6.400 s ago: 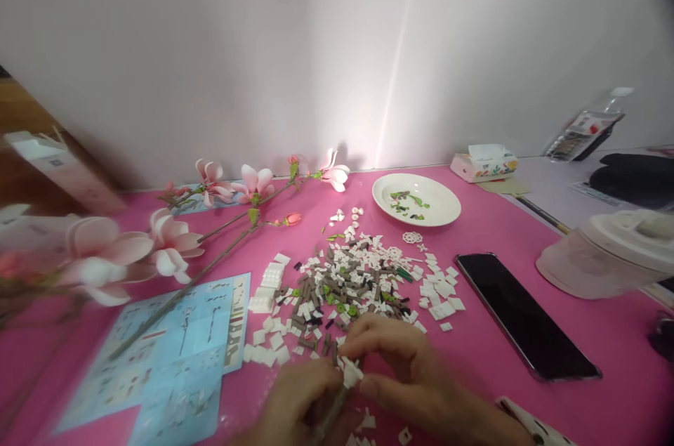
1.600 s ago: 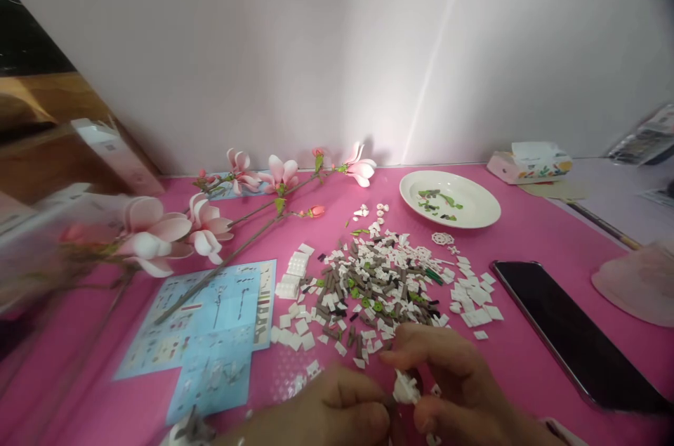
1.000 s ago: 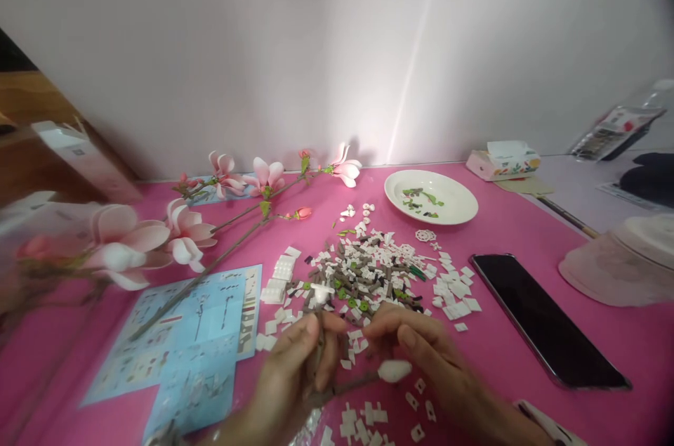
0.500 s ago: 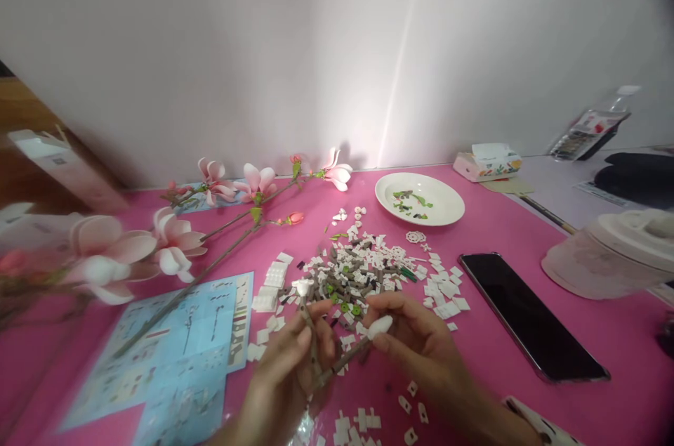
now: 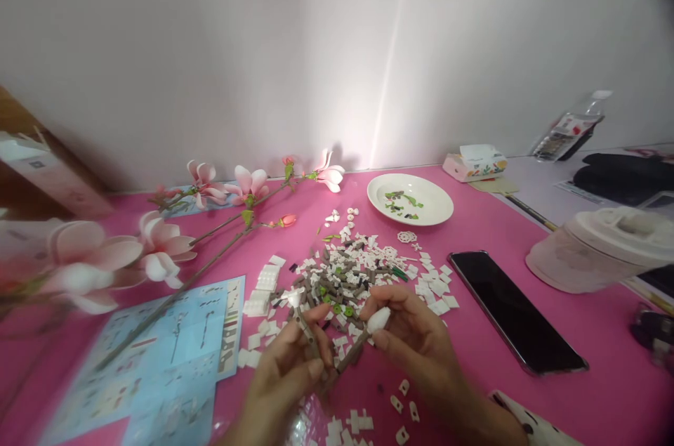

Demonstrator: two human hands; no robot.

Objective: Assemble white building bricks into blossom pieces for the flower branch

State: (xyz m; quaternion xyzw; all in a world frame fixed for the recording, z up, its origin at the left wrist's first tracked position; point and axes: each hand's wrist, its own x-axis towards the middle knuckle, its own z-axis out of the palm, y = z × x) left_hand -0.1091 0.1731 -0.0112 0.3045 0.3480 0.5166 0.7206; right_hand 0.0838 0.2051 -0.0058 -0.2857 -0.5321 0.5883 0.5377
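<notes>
Low over the table, my left hand (image 5: 295,365) is closed around a brown-grey branch (image 5: 307,336) built of small blocks. A white piece (image 5: 293,297) tips one arm of that branch. The other arm of it slants up to the right and ends in a white bud (image 5: 378,320). My right hand (image 5: 415,337) pinches this bud between thumb and fingers. Just beyond both hands lies a heap of loose white, brown-grey and green building pieces (image 5: 347,267). Where the two arms join is partly hidden by my left fingers.
Pink magnolia stems (image 5: 173,295) lie on the left, across a blue instruction sheet (image 5: 173,340). A white plate (image 5: 442,204) holds green pieces at the back. To the right are a phone (image 5: 516,309), a lidded tub (image 5: 584,256) and a tissue pack (image 5: 477,165).
The whole view has shifted slightly, so the table's things appear further left. Both hands still hold the branch; my left thumb has slid lower along it.
</notes>
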